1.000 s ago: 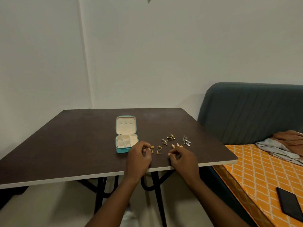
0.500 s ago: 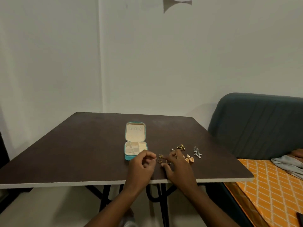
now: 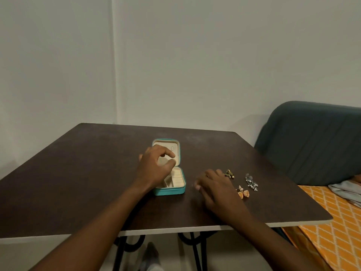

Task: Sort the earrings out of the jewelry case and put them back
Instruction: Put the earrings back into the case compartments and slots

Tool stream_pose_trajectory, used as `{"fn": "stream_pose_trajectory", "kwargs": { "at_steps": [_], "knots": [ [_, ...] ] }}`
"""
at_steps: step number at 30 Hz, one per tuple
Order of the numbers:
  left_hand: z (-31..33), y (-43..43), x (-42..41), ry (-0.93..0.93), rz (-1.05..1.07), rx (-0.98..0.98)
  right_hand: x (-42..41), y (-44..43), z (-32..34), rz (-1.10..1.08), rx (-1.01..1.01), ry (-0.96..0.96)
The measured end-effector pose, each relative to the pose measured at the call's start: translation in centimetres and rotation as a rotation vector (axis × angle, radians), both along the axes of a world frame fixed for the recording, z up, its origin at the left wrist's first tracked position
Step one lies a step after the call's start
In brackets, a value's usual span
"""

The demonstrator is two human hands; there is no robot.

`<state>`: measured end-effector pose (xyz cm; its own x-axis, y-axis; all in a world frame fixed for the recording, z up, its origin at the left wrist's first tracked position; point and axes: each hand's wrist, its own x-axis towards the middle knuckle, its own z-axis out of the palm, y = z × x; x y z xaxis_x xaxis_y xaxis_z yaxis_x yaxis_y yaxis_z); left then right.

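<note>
Earrings (image 3: pixel 240 189) loose on table (image 3: pixel 88 182), all just right of right hand (image 3: pixel 216 189), well apart from left. Three groups visible: orange pair (image 3: pixel 245 193) against right hand's outer edge; silver pair (image 3: pixel 252 182) further out; dark gold piece (image 3: pixel 229 174) just off the knuckles, one or two, too small to tell. More possibly hidden under the palm.

Handling, as a judgement: light, small, rigid metal with dangling bits. Hooks and posts easy to bend, drops liable to tangle or roll. Best pinched at the body or bell, not the wire. One at a time, lifted, not dragged.

Case (image 3: pixel 172 190): one, teal, lid up, directly under left hand (image 3: pixel 154 165). Cream compartments in base, nothing visible in the uncovered ones.

Grip: left thumb and forefinger curled toward each other above the hinge, small gap visible. Something tiny between them or nothing: cannot tell. Right fingers bent down onto table, tips mostly hidden. Pinching or merely resting: cannot tell.

Outward: one sofa (image 3: pixel 312 143) beyond right hand, one orange mattress (image 3: pixel 332 222) beside table, cloth (image 3: pixel 345 192) on it.
</note>
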<state>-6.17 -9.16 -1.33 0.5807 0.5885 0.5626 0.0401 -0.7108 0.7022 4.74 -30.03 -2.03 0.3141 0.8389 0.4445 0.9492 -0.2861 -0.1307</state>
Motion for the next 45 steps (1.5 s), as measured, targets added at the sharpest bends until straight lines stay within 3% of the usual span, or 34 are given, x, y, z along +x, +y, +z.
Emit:
{"fn": "stream_pose_trajectory", "kwargs": {
  "at_steps": [5, 9, 13, 26, 30, 45],
  "knots": [
    [0.6, 1.3, 2.0, -0.038, -0.108, 0.06, 0.9, 4.5, 3.3, 0.082, 0.218, 0.376],
    [0.0, 2.5, 2.5, -0.038, -0.173, 0.019, 2.2, 8.2, 3.7, 0.121, 0.183, 0.612],
    [-0.8, 2.7, 1.8, -0.016, -0.204, -0.043, 2.8, 9.5, 2.4, 0.156, 0.136, 0.675],
    [-0.3, 4.8, 0.9, 0.186, -0.197, -0.037, 4.3, 9.0, 0.6, 0.195, 0.082, 0.338],
    [-0.4, 4.6, 0.8, 0.273, -0.256, -0.001, 4.0, 9.2, 0.4, 0.183, 0.052, 0.309],
    [-0.5, 4.9, 0.4, 0.245, -0.292, 0.022, 3.0, 9.4, 0.5, 0.16, 0.051, 0.278]
  ]
}}
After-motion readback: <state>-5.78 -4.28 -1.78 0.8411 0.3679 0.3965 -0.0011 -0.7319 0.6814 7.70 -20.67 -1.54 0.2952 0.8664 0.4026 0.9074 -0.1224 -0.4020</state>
